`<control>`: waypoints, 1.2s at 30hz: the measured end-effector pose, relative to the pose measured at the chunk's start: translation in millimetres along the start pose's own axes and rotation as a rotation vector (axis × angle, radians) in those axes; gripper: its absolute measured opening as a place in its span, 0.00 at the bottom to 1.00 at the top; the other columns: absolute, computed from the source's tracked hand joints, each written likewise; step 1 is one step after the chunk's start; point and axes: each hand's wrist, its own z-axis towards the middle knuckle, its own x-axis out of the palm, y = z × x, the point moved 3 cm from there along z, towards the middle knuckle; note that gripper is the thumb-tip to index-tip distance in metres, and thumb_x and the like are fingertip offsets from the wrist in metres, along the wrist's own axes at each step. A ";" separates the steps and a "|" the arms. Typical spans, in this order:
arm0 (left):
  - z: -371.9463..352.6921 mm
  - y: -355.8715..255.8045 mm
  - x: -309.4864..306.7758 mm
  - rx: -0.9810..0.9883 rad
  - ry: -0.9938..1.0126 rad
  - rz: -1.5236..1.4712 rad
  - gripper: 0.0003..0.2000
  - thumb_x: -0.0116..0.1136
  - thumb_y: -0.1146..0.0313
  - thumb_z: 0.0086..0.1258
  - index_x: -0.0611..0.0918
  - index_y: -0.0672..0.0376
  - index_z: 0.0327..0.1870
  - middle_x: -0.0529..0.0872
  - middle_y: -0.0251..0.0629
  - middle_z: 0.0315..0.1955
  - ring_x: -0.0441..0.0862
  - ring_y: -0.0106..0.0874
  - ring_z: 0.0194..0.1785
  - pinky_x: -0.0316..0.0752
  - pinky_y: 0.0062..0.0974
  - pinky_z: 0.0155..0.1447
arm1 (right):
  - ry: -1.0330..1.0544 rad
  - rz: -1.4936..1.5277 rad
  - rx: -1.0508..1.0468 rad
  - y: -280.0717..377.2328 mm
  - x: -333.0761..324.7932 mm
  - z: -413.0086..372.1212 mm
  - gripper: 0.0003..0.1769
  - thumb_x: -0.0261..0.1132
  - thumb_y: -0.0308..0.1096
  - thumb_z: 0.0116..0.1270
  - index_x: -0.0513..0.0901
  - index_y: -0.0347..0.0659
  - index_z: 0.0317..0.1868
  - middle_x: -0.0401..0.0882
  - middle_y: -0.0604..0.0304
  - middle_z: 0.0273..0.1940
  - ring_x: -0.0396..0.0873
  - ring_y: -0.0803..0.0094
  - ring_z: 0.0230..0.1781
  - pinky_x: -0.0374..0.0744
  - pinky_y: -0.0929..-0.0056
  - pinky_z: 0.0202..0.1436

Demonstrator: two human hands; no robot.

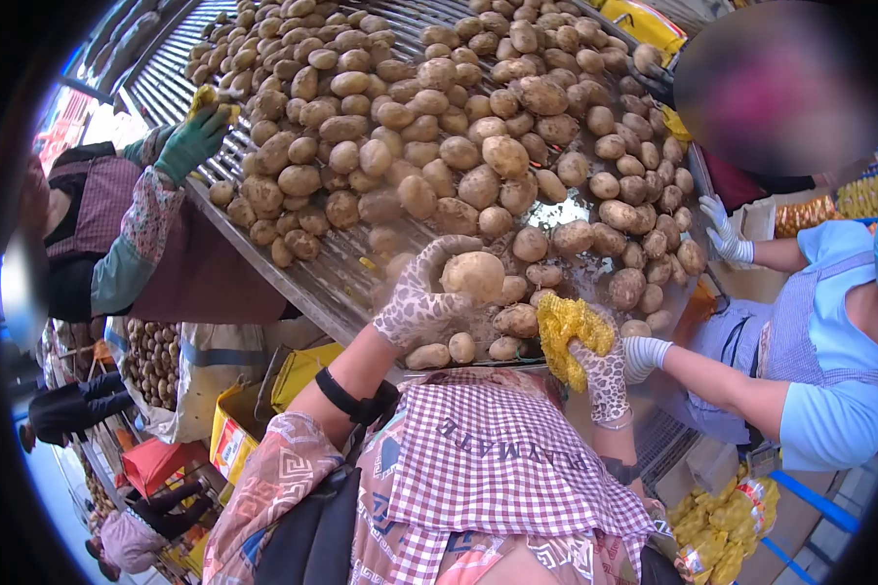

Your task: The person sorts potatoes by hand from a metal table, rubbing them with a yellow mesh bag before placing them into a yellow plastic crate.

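My left hand [418,294], in a leopard-print glove, is closed around a large potato [474,277] above the front edge of the sorting table. A crumpled yellow mesh cloth [566,336] is bunched in my right hand [605,378], which wears a matching glove and is partly covered by the mesh. Loose potatoes [439,180] lie heaped on the slatted metal table [283,273] in front of both hands. A few smaller potatoes [461,347] rest at the near edge between them.
A co-worker's green-gloved hand [193,144] holds something yellow at the left. Close to my right hand is another person's striped-gloved hand [644,357]. Filled yellow mesh bags [722,526] stand at lower right, a yellow crate [239,429] at lower left.
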 end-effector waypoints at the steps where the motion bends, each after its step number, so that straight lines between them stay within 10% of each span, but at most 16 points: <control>1: -5.5 -2.7 -0.6 0.016 -0.025 -0.006 0.40 0.78 0.55 0.50 0.70 0.62 0.63 0.75 0.41 0.58 0.71 0.34 0.65 0.66 0.35 0.69 | 0.027 -0.012 -0.006 7.8 5.0 3.0 0.32 0.71 0.24 0.55 0.71 0.37 0.61 0.76 0.56 0.57 0.74 0.67 0.59 0.71 0.68 0.65; 8: -23.6 -15.5 30.5 0.274 -0.045 0.992 0.37 0.75 0.48 0.48 0.77 0.61 0.56 0.80 0.47 0.48 0.76 0.43 0.56 0.70 0.37 0.62 | 0.472 -0.289 -0.069 66.2 77.3 18.4 0.36 0.74 0.26 0.54 0.70 0.37 0.64 0.75 0.53 0.59 0.74 0.64 0.60 0.72 0.67 0.65; 21: 64.1 112.8 25.7 -0.229 0.054 0.663 0.34 0.58 0.43 0.64 0.73 0.62 0.63 0.83 0.54 0.50 0.80 0.41 0.57 0.72 0.33 0.61 | 0.246 0.191 0.054 23.2 17.2 -14.9 0.30 0.71 0.25 0.58 0.73 0.39 0.61 0.77 0.59 0.56 0.74 0.70 0.57 0.73 0.70 0.64; 25: 107.0 103.2 76.6 -0.343 0.095 0.645 0.27 0.55 0.59 0.73 0.66 0.66 0.67 0.76 0.46 0.60 0.74 0.33 0.61 0.72 0.29 0.62 | 0.090 0.198 0.048 18.5 -2.1 -30.6 0.31 0.71 0.24 0.57 0.73 0.39 0.62 0.77 0.59 0.56 0.74 0.70 0.58 0.72 0.70 0.64; 28: 127.1 84.4 96.9 -0.054 0.256 0.639 0.25 0.57 0.63 0.72 0.68 0.62 0.67 0.76 0.46 0.60 0.71 0.35 0.65 0.65 0.30 0.68 | 0.048 0.246 0.022 12.4 -8.4 -39.6 0.30 0.71 0.24 0.57 0.73 0.40 0.61 0.77 0.60 0.57 0.74 0.70 0.58 0.72 0.69 0.65; 31: 151.5 54.0 87.0 0.230 0.237 1.330 0.28 0.61 0.61 0.66 0.70 0.60 0.66 0.70 0.48 0.66 0.64 0.44 0.71 0.59 0.37 0.73 | 0.008 0.345 0.045 1.0 -9.8 -44.5 0.30 0.71 0.23 0.57 0.73 0.40 0.61 0.77 0.60 0.57 0.73 0.69 0.59 0.71 0.68 0.65; 36: 192.4 9.4 13.0 0.372 -0.169 1.993 0.26 0.64 0.68 0.61 0.73 0.53 0.63 0.69 0.44 0.66 0.65 0.44 0.70 0.63 0.38 0.71 | -0.019 0.274 0.072 -2.7 -9.1 -34.1 0.30 0.71 0.24 0.56 0.73 0.40 0.61 0.77 0.59 0.57 0.73 0.69 0.59 0.71 0.68 0.65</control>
